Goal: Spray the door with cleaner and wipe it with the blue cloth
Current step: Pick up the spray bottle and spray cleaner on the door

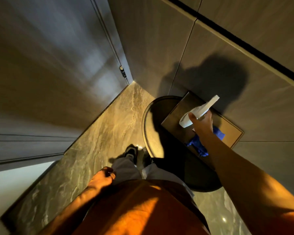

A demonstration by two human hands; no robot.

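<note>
My right hand (203, 124) grips a white spray bottle (198, 111) by its neck, nozzle aimed up and right, over a brown box on a round dark table. The blue cloth (199, 146) lies crumpled on that box, just under my right wrist and partly hidden by my forearm. The dark door (49, 65) fills the left side, with a hinge (122, 72) near the corner. My left hand (103, 178) hangs loosely curled by my left thigh, holding nothing.
A round dark side table (151, 126) stands against the right wall (227, 48), carrying a flat brown box (231, 131). The marble floor (100, 133) runs between door and table. My shoe (131, 153) is on the floor near the table's edge.
</note>
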